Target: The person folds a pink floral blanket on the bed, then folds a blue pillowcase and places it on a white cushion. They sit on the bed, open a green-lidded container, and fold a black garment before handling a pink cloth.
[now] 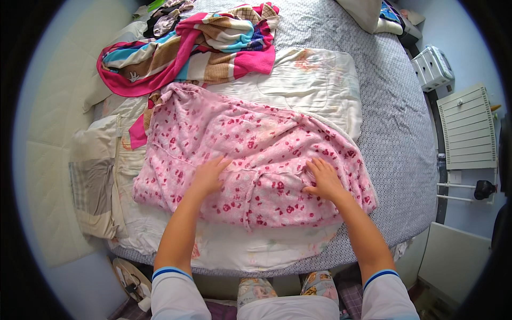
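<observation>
A pink fleece garment or blanket [256,140] with small dark-pink prints lies rumpled in front of me, its seams showing across the near half. My left hand [210,176] rests on its left-middle part, fingers spread. On the right, my right hand [323,179] lies palm down on the same cloth, fingers apart. Neither hand grips a fold that I can make out. Beneath the fleece spreads a white quilted pad [312,80] with faint coloured prints, showing at the back and along the near side.
A multicoloured striped blanket [224,48] is heaped at the back left. On the left lies a folded beige-and-grey pillow or cloth [96,180]. The patterned bed sheet [396,132] reaches the right edge, near a white radiator [468,128] and a small drawer unit [433,69].
</observation>
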Demonstrator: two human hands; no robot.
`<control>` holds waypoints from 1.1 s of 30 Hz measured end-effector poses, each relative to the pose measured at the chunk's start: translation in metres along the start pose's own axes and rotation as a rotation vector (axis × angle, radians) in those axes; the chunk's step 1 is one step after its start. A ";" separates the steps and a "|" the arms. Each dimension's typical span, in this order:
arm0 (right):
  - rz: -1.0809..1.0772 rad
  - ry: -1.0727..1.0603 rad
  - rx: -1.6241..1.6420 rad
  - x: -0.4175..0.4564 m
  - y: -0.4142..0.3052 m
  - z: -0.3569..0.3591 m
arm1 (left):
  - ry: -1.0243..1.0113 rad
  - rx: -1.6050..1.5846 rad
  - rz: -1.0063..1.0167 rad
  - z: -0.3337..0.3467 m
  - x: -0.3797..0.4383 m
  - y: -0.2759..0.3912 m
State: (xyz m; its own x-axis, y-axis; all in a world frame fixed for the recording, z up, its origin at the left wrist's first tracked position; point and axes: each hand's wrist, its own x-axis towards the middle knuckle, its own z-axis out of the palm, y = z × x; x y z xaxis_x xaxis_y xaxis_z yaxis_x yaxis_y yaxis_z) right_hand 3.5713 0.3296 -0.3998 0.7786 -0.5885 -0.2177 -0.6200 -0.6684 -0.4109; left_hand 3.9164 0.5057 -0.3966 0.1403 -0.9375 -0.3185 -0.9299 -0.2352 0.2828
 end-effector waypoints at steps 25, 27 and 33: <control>0.098 -0.332 -0.060 -0.023 0.018 0.019 | -0.070 0.464 -0.308 0.058 -0.001 -0.129; 0.050 -0.250 -0.038 -0.026 0.017 0.023 | -0.063 0.451 -0.242 0.053 -0.011 -0.128; 0.073 -0.299 -0.004 -0.028 0.009 0.017 | 0.089 0.143 -0.312 0.027 -0.056 -0.114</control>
State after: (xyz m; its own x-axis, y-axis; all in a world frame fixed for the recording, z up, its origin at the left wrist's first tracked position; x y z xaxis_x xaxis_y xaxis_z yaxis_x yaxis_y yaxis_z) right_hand 3.5455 0.3480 -0.4124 0.7257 -0.4753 -0.4975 -0.6751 -0.6316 -0.3812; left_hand 4.0050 0.5915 -0.4358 0.4479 -0.8464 -0.2881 -0.8751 -0.4811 0.0532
